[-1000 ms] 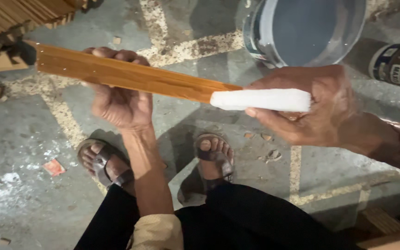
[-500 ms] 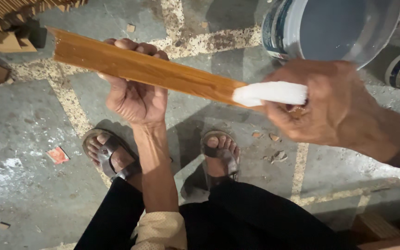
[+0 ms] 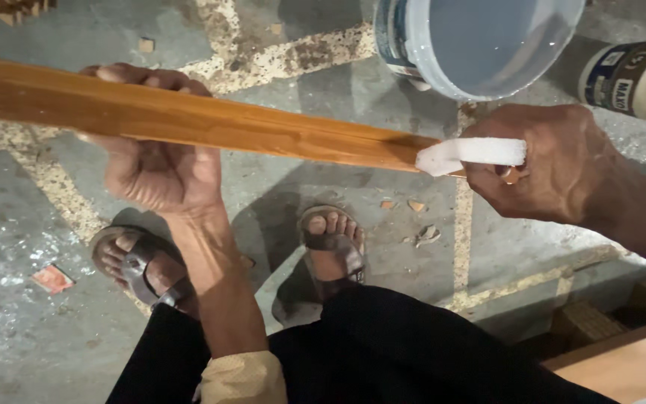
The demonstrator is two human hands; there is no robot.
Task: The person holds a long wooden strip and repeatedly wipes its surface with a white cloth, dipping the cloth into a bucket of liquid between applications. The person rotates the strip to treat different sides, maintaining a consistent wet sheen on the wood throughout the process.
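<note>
- gripping from below, the left hand (image 3: 160, 168) cups the wooden slat (image 3: 203, 129), fingers curled over its far edge.
- the slat runs glossy and brown from 9 o'clock toward 3 o'clock, held above the concrete floor (image 3: 31, 329).
- the right hand (image 3: 555, 168) is closed on a white sponge (image 3: 472, 153), pressed on the slat's right end.
- a pale bucket (image 3: 480, 45) stands at 12 o'clock and a can (image 3: 637, 78) lies at 2 o'clock.
- two sandalled feet (image 3: 330, 243) rest below the slat.
</note>
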